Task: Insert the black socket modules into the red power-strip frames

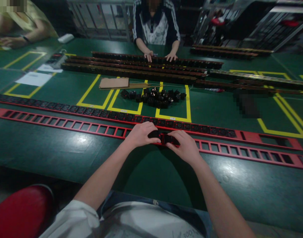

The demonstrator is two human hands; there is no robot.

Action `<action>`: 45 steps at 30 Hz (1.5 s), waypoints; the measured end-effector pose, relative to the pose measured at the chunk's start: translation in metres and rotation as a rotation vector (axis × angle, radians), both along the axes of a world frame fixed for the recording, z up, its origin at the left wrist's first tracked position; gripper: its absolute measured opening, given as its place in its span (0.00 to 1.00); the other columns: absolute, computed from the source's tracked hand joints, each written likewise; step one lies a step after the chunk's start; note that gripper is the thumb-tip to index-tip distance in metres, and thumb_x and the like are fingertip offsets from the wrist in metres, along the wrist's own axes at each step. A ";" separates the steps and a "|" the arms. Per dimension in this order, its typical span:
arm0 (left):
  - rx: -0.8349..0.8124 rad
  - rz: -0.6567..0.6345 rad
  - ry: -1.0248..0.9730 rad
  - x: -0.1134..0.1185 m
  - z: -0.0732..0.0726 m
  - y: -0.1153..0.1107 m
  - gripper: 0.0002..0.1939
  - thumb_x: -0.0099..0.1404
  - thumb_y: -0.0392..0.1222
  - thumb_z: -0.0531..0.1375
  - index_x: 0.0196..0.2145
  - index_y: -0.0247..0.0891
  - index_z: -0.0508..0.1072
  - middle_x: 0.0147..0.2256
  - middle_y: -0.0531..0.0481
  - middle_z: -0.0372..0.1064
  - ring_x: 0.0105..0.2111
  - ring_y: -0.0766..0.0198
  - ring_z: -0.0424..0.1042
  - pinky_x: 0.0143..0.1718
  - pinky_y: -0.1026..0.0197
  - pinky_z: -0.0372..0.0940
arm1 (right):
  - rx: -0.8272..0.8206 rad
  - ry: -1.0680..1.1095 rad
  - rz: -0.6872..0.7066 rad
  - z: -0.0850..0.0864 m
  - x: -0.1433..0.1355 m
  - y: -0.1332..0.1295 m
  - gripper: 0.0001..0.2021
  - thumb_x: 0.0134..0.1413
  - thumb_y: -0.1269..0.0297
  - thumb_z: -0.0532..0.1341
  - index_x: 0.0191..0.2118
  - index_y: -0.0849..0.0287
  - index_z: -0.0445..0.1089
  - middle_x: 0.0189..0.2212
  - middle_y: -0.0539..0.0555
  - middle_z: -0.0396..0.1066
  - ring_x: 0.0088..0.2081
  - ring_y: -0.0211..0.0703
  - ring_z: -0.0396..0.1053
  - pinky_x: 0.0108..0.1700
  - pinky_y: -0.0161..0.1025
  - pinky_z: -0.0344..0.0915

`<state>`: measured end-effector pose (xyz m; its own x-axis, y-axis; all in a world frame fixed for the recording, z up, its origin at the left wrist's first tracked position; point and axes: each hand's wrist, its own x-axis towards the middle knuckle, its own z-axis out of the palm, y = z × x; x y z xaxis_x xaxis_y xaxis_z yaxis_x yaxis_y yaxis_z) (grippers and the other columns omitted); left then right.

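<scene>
A long red metal strip (92,127) with a row of square cut-outs lies across the table in front of me. Over its middle, my left hand (141,135) pinches a black power socket (153,134) between thumb and fingers. Close to its right, my right hand (185,145) has thumb and fingers closed around another black socket (168,138), which sits at the strip. My fingers partly hide both sockets. Just beyond lies a second red strip (250,137), its cut-outs mostly filled with black sockets.
Loose black sockets (157,97) lie in a heap past the strips, near a piece of cardboard (114,82). Long dark strips (131,71) lie farther back, under a co-worker's hands (171,56). Another person (24,26) sits at far left. Yellow tape (173,118) marks the green table.
</scene>
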<state>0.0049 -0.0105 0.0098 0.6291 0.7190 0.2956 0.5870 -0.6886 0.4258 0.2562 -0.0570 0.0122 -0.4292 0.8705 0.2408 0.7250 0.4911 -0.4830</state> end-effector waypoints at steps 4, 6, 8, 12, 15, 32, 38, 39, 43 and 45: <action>-0.006 -0.012 -0.013 0.000 -0.003 0.001 0.26 0.62 0.64 0.65 0.43 0.37 0.74 0.40 0.46 0.75 0.40 0.56 0.73 0.38 0.57 0.67 | 0.003 -0.008 -0.002 0.000 0.000 0.000 0.12 0.61 0.60 0.64 0.49 0.56 0.72 0.45 0.59 0.75 0.48 0.56 0.72 0.49 0.53 0.71; -0.005 -0.015 -0.015 -0.001 -0.005 0.001 0.28 0.61 0.66 0.65 0.45 0.38 0.74 0.40 0.46 0.75 0.41 0.55 0.73 0.39 0.57 0.67 | 0.002 -0.012 -0.004 -0.001 0.000 0.000 0.12 0.61 0.59 0.64 0.49 0.56 0.72 0.45 0.59 0.75 0.48 0.56 0.72 0.49 0.54 0.71; 0.000 -0.020 -0.016 -0.001 -0.005 0.002 0.29 0.60 0.66 0.65 0.45 0.38 0.74 0.40 0.45 0.75 0.41 0.55 0.74 0.39 0.57 0.67 | 0.000 -0.009 -0.001 -0.001 0.001 0.000 0.13 0.62 0.59 0.64 0.49 0.56 0.72 0.46 0.59 0.75 0.48 0.56 0.72 0.49 0.53 0.71; 0.032 -0.042 -0.028 -0.001 -0.006 0.001 0.31 0.60 0.67 0.64 0.45 0.36 0.74 0.40 0.45 0.75 0.40 0.55 0.73 0.38 0.57 0.67 | -0.002 -0.011 -0.007 -0.001 0.000 0.000 0.13 0.62 0.59 0.64 0.49 0.56 0.72 0.46 0.59 0.75 0.48 0.56 0.72 0.49 0.53 0.71; 0.052 -0.054 -0.030 -0.001 -0.006 0.001 0.31 0.61 0.68 0.63 0.45 0.36 0.74 0.40 0.45 0.75 0.39 0.56 0.73 0.38 0.57 0.66 | 0.000 -0.010 -0.009 0.000 0.000 0.000 0.12 0.61 0.59 0.64 0.49 0.56 0.72 0.45 0.59 0.75 0.48 0.56 0.73 0.49 0.53 0.71; 0.193 -0.072 0.027 0.003 -0.005 -0.004 0.21 0.67 0.58 0.63 0.44 0.35 0.71 0.41 0.45 0.75 0.40 0.57 0.73 0.38 0.58 0.66 | 0.008 0.002 -0.002 0.001 0.000 0.000 0.14 0.60 0.58 0.66 0.49 0.57 0.72 0.45 0.59 0.76 0.47 0.55 0.73 0.48 0.52 0.71; 0.184 -0.074 0.101 0.011 -0.002 -0.009 0.20 0.69 0.56 0.61 0.45 0.35 0.71 0.42 0.44 0.74 0.41 0.57 0.72 0.39 0.57 0.65 | 0.008 -0.004 -0.002 0.000 0.000 0.000 0.13 0.60 0.58 0.66 0.48 0.57 0.72 0.45 0.59 0.76 0.47 0.55 0.73 0.47 0.53 0.71; 0.185 -0.075 0.110 0.012 -0.002 -0.009 0.19 0.70 0.56 0.61 0.45 0.35 0.71 0.42 0.45 0.74 0.41 0.57 0.72 0.39 0.57 0.65 | 0.007 -0.004 -0.003 0.000 0.001 0.000 0.13 0.60 0.58 0.66 0.48 0.57 0.72 0.45 0.59 0.76 0.47 0.55 0.72 0.47 0.53 0.71; 0.165 -0.073 0.123 0.014 -0.002 -0.010 0.19 0.70 0.56 0.60 0.43 0.36 0.72 0.41 0.45 0.74 0.41 0.57 0.71 0.40 0.56 0.65 | 0.003 0.000 -0.001 0.000 0.000 0.000 0.13 0.60 0.58 0.65 0.48 0.57 0.72 0.45 0.59 0.76 0.47 0.55 0.72 0.48 0.53 0.71; 0.149 -0.073 0.121 0.014 -0.001 -0.009 0.19 0.69 0.57 0.61 0.42 0.36 0.72 0.41 0.45 0.73 0.41 0.57 0.70 0.40 0.56 0.65 | 0.001 0.001 -0.001 -0.001 0.000 0.000 0.13 0.60 0.58 0.65 0.48 0.56 0.72 0.45 0.58 0.76 0.47 0.55 0.73 0.48 0.53 0.71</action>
<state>0.0185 -0.0199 0.0086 0.7149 0.6245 0.3144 0.5741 -0.7810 0.2458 0.2564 -0.0567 0.0117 -0.4282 0.8708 0.2416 0.7252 0.4906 -0.4831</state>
